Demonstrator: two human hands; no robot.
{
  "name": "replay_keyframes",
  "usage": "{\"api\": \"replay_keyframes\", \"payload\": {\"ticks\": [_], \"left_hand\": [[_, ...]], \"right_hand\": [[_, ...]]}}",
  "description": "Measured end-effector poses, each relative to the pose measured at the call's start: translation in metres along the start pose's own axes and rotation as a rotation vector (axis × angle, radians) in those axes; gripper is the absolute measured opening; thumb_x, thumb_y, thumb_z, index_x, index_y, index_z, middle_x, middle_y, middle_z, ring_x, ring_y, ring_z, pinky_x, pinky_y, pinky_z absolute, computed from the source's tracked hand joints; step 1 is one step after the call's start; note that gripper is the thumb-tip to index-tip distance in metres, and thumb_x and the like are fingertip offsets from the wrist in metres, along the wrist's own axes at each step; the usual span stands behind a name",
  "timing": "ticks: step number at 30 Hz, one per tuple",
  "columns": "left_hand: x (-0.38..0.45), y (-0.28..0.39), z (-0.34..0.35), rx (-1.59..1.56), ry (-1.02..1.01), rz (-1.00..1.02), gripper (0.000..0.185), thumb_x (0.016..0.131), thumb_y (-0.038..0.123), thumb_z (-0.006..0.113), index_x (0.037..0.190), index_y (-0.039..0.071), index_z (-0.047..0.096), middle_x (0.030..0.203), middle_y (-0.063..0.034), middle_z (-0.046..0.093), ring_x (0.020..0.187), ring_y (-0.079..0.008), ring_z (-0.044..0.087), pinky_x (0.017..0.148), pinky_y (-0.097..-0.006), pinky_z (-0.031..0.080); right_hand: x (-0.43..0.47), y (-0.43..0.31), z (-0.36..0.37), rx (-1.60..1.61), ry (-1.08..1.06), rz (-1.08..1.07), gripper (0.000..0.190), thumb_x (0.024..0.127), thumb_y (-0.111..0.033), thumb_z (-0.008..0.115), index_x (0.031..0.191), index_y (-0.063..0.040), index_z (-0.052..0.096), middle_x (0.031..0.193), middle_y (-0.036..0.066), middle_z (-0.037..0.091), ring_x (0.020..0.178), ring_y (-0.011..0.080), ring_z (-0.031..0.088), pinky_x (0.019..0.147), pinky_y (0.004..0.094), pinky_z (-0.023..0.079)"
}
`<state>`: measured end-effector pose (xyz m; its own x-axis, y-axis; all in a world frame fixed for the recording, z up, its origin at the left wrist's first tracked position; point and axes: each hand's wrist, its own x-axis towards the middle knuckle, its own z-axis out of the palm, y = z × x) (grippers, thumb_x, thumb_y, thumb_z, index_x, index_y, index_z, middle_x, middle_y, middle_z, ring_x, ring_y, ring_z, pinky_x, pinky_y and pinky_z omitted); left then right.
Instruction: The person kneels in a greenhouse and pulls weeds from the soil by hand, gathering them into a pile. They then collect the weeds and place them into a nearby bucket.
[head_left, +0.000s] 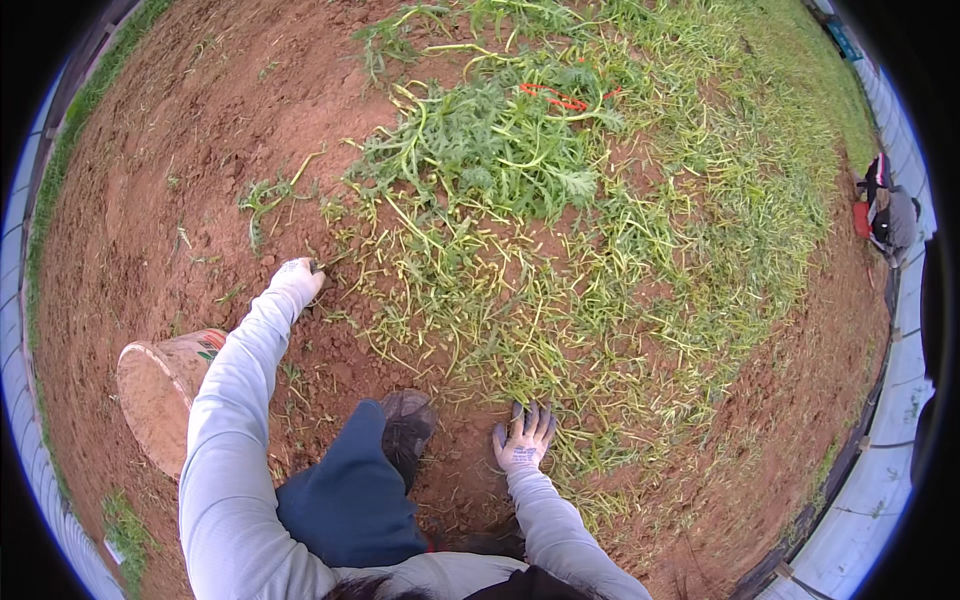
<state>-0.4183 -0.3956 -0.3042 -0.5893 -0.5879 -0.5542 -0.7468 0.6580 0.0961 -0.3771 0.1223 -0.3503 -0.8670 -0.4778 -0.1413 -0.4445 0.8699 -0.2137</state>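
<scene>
My left hand (298, 279), in a white work glove, is extended over bare soil at the left edge of the plant litter. Its fingers are closed around something small and dark that I cannot make out. My right hand (526, 436), in a white glove with dark fingertips, rests palm down with spread fingers at the near edge of the cut stems (517, 352). Beyond both hands lies a heap of leafy green plants (487, 142), with red twine (555, 97) on top of it.
A dirty plastic bucket (169, 360) lies tipped on its side at the left, beside my left arm. My shoe (407, 431) is on the soil between my arms. Another person (891, 214) crouches at the far right, near a red container. Pale plastic sheeting (870, 480) borders the plot.
</scene>
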Motion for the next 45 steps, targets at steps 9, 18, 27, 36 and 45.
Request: {"api": "replay_keyframes", "payload": {"ticks": [9,18,27,36,45], "left_hand": [[0.073,-0.063,0.010,-0.569,0.376,-0.131,0.031,0.093,0.031,0.057,0.107,0.004,0.061,0.079,-0.0091,0.063,0.068,-0.0188,0.058,0.063,-0.0322,0.046],[0.122,0.061,-0.057,-0.126,-0.079,-0.134,0.072,0.078,0.058,0.066,0.117,-0.003,0.062,0.115,-0.0219,0.064,0.109,-0.0368,0.061,0.093,-0.0397,0.047],[0.100,0.098,-0.040,0.568,-0.249,-0.019,0.032,0.083,0.022,0.061,0.107,0.002,0.069,0.117,-0.0171,0.065,0.111,-0.0327,0.061,0.094,-0.0390,0.050],[0.071,0.073,-0.030,0.475,-0.029,0.112,0.033,0.087,0.015,0.046,0.114,0.003,0.059,0.115,-0.0199,0.064,0.109,-0.0329,0.061,0.093,-0.0401,0.048],[0.036,0.046,-0.018,0.281,0.051,0.095,0.048,0.090,0.022,0.055,0.133,0.004,0.047,0.128,-0.0179,0.057,0.118,-0.0314,0.055,0.100,-0.0383,0.043]], "right_hand": [[0.002,-0.013,0.006,-0.018,0.003,-0.031,0.064,0.076,-0.035,0.065,0.132,-0.012,0.043,0.140,0.017,0.034,0.135,0.0454,0.025,0.110,0.0618,0.020],[0.001,-0.003,0.003,-0.022,-0.041,0.024,0.059,0.078,-0.039,0.064,0.127,-0.011,0.049,0.139,0.017,0.036,0.134,0.0447,0.027,0.110,0.0608,0.020],[0.000,0.007,0.000,0.072,-0.092,0.033,0.058,0.080,-0.041,0.062,0.129,-0.013,0.050,0.139,0.016,0.038,0.134,0.0449,0.026,0.110,0.0599,0.020],[0.000,-0.001,0.004,0.104,-0.016,0.012,0.057,0.078,-0.041,0.064,0.126,-0.012,0.053,0.137,0.016,0.040,0.132,0.0443,0.029,0.109,0.0591,0.021],[-0.005,0.007,0.004,0.064,-0.077,0.021,0.063,0.081,-0.044,0.061,0.134,-0.014,0.047,0.144,0.016,0.034,0.138,0.0435,0.020,0.112,0.0588,0.016]]}}
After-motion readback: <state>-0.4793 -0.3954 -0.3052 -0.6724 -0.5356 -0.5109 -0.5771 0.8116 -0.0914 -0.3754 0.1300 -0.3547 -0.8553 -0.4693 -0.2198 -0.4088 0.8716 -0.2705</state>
